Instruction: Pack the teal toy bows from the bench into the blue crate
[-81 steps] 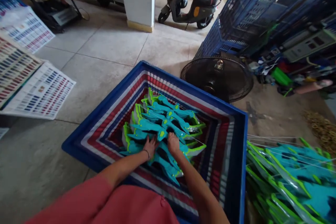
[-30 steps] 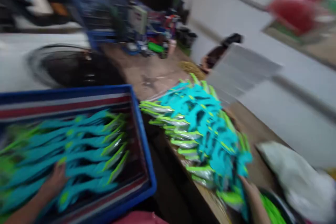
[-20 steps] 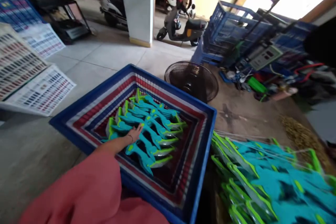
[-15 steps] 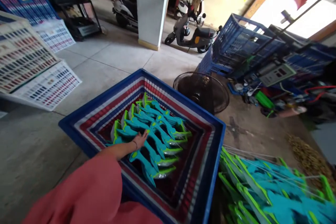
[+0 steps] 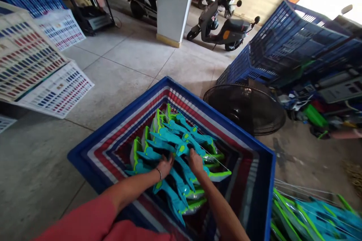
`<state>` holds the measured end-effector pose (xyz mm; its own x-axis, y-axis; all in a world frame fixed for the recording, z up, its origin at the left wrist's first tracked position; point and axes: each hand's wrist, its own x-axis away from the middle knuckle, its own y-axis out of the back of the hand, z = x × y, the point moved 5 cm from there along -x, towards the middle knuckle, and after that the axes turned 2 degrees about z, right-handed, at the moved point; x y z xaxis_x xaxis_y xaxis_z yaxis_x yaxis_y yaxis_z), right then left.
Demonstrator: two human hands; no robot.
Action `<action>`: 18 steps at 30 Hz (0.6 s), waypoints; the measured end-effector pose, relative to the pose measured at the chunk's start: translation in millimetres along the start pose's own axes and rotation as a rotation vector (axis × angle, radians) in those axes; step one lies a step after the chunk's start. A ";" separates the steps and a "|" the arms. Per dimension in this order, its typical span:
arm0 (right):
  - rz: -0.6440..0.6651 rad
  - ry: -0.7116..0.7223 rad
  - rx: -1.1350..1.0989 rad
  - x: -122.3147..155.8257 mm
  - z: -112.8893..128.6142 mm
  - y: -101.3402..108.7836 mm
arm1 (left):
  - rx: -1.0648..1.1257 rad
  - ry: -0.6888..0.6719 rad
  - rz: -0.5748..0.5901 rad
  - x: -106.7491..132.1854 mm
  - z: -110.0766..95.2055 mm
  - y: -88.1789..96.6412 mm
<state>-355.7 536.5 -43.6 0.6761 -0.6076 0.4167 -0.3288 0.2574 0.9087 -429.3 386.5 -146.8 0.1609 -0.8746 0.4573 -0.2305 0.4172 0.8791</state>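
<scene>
Several teal toy bows (image 5: 181,192) with lime-green limbs and white strings lie in overlapping rows in a blue crate (image 5: 271,180) lined with red, white and blue striped cloth. My right hand (image 5: 196,162) has its fingers closed on the middle of a toy bow (image 5: 182,147) on top of the rows. Just left of it, my left hand (image 5: 166,166) touches the bows near their centres, thumb and fingers apart. Some fingertips of both hands are hidden among the bows.
More toy bows (image 5: 325,214) are heaped right of the crate. A black fan (image 5: 246,109) stands against the crate's far side. Blue crates (image 5: 296,37) are stacked behind it, white crates (image 5: 56,86) at left. A pillar (image 5: 172,7) and a scooter (image 5: 223,32) stand farther back.
My right hand has come into view and taken hold of a toy bow now lying on top of the rows. My left hand has shifted slightly. The view has turned left.
</scene>
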 end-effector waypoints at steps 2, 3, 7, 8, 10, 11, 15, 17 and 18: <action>0.024 -0.018 -0.002 -32.8 16.9 -27.1 | -0.027 -0.022 0.004 0.0 -0.1 -6.1; 0.028 -0.025 -0.004 -44.6 20.9 -38.7 | -0.042 -0.032 0.005 0.5 0.1 -8.8; 0.041 -0.071 0.028 -63.6 18.7 -68.3 | -0.055 -0.067 0.040 5.7 3.1 -8.6; 0.041 -0.076 0.039 -63.4 17.3 -71.5 | -0.032 -0.067 0.051 7.0 4.2 -4.2; 0.040 -0.080 0.059 -60.8 16.0 -73.9 | 0.040 -0.039 0.034 7.0 6.8 10.3; 0.038 -0.078 0.067 -59.7 16.6 -73.5 | 0.077 -0.013 0.006 4.9 8.1 19.4; 0.033 -0.063 0.069 -64.8 28.3 -62.1 | 0.099 0.080 -0.063 -16.7 14.8 47.2; 0.037 -0.065 0.047 -68.5 35.8 -48.5 | 0.046 0.100 -0.007 -24.8 22.1 49.5; 0.040 -0.074 0.030 -66.4 37.2 -39.7 | 0.023 0.106 0.025 -24.3 26.5 49.0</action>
<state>-412.1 538.7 -108.4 0.6117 -0.6517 0.4485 -0.3749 0.2605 0.8897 -469.9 421.7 -118.5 0.2548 -0.8327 0.4916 -0.2571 0.4318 0.8646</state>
